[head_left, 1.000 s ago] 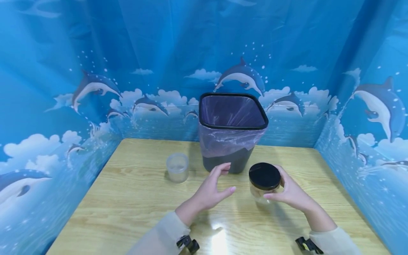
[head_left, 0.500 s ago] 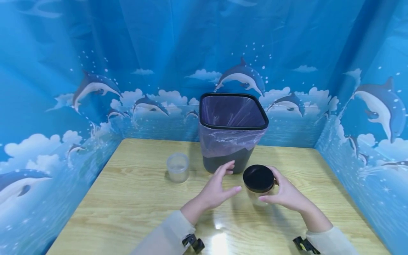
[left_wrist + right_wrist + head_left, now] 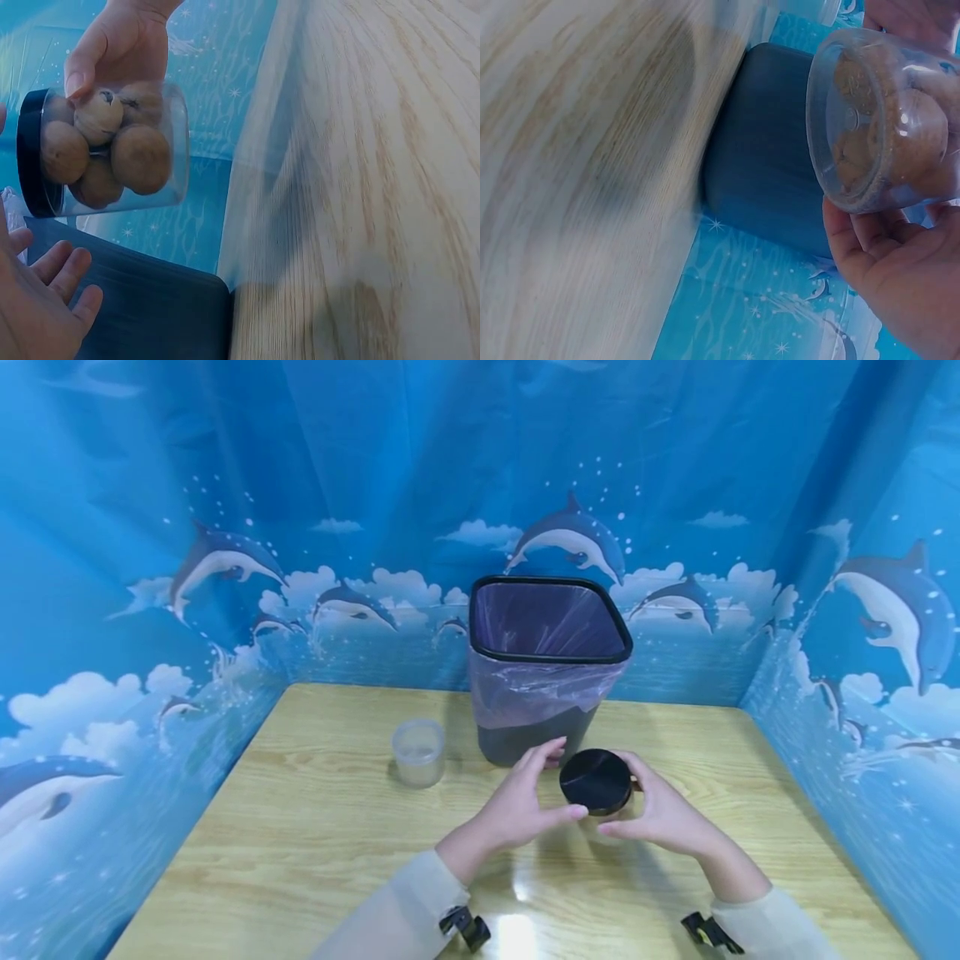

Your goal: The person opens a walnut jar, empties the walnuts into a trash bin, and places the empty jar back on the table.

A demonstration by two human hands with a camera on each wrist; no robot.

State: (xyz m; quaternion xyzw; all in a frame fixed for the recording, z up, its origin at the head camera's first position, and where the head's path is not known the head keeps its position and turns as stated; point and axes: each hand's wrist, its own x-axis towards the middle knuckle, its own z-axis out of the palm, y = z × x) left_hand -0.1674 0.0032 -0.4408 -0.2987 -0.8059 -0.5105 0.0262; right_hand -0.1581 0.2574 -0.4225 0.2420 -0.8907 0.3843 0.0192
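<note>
Two hands flank one clear jar (image 3: 178, 139) with a black lid (image 3: 596, 779), above the worktop (image 3: 300, 835) a little right of its middle. The right hand (image 3: 670, 814) holds the jar from the side facing the worktop's right edge, thumb on the near side and fingers curled round the far one. The left hand (image 3: 516, 806) grips nothing; its fingers and thumb are spread apart and face the jar from the left, the thumb tip just beside the lid. Whether that thumb touches it, I cannot tell. Several round brown pieces (image 3: 141, 159) fill much of the jar, which is raised off the wood.

A dark bin (image 3: 517, 745) with a purplish liner (image 3: 525, 693) stands just behind the hands, near the worktop's far edge and right of its middle. A translucent cup (image 3: 418, 770) stands upright left of the bin, nearer the far left corner than the hands are. A broad strip of worktop lies between the right hand and the right edge, and a wider one between the left hand and the left edge.
</note>
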